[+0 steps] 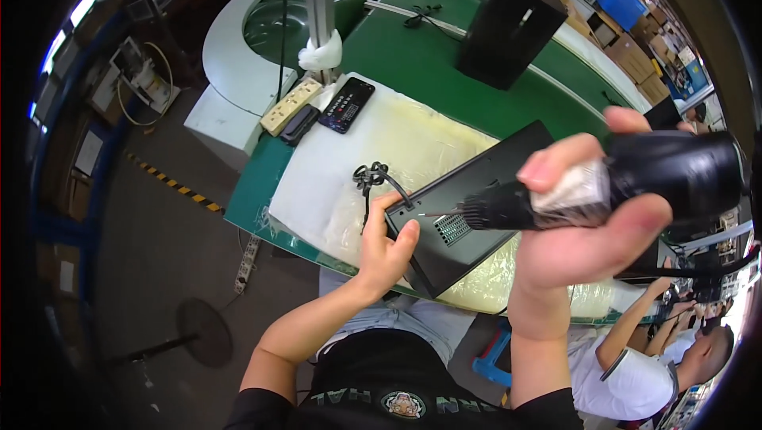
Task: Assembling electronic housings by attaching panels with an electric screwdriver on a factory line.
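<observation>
My left hand (pixel 385 254) grips the near-left corner of a flat black casing (pixel 508 164), thumb on its upper face and fingers at the edge. The casing lies tilted across the padded worktop and has a vent grid and small holes. From its left end comes a bundled black cable (pixel 371 176). My right hand (pixel 575 251) is wrapped round a black electric screwdriver (pixel 675 168) with a pale wrap on its body. Its thin bit points left, over the casing's end close to my left thumb; whether it touches a screw I cannot tell.
A phone (pixel 347 105), a dark oblong object (pixel 300 124) and a cream power strip (pixel 291 106) lie at the pad's far left, by a metal post (pixel 320 9). Beyond, a tall black box (pixel 512 29) stands on the green conveyor (pixel 421 41). A co-worker (pixel 627 378) sits at right.
</observation>
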The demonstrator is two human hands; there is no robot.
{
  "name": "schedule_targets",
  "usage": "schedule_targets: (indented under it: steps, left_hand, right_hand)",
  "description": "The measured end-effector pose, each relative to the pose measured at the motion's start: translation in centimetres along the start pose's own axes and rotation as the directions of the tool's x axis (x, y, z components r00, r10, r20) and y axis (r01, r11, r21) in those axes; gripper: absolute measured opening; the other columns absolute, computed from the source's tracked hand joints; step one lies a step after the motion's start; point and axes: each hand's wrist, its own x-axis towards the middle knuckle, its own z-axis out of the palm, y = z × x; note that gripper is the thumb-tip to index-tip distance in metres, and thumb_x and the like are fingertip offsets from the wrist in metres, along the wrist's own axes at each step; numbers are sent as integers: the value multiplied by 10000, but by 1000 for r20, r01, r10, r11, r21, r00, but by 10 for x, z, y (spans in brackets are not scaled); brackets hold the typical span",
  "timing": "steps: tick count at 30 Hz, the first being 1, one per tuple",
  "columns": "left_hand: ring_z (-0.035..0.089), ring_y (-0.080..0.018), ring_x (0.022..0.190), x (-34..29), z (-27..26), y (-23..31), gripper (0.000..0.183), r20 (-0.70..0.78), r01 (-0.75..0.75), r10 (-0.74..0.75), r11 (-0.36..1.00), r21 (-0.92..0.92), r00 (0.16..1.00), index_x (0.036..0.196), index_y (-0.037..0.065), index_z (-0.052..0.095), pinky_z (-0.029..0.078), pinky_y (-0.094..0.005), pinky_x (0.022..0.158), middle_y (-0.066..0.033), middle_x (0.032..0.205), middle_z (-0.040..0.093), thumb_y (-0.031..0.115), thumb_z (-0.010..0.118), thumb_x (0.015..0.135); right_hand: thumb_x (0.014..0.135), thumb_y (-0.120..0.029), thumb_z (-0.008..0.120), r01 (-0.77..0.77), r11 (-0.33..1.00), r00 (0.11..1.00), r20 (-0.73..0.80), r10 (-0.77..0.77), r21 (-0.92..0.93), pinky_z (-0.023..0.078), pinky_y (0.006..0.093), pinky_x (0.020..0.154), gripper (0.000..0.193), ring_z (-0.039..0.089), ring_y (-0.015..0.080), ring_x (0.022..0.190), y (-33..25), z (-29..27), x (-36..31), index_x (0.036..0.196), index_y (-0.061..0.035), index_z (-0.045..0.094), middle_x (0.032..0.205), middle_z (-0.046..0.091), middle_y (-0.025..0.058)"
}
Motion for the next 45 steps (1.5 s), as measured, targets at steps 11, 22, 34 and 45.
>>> schedule_targets:
  steps: [11,22,34,45]
  left_hand:
    - [555,-220,1028,3,1,0,430,18,24,-24,1000,15,1000,1228,-18,471,441,-326,905,-141,1135,557,123,632,855]
    - [511,-275,1187,20,-67,-32,850,487,88,-143,987,135,862,1312,-7,443,397,-372,1019,-158,1225,524,362,861,671]
    - [466,-232,1257,38,-59,-41,1108,615,-65,-111,964,257,781,1432,-58,297,377,-344,1041,-201,1375,457,291,916,582]
    - [578,-162,1025,52,-2,-49,501,152,345,-314,902,-261,937,1223,2,519,504,-335,831,-51,1130,597,210,741,825]
  right_hand:
    - [949,-489,510,-72,944,997,63,54,323,467,257,461,628,593,158,544,14,67,-10,1245,17,287,1072,550,184]
    - [948,-446,543,-113,870,987,156,42,480,451,249,424,582,583,147,508,31,77,-12,1184,45,339,1007,573,178]
    - [953,-325,577,60,808,995,34,-98,586,487,257,453,696,561,153,515,32,47,2,1422,-35,153,1148,547,256]
    - [998,-340,440,-50,958,825,-530,198,281,445,263,407,461,535,142,491,61,-140,-22,1339,-52,322,1102,559,177]
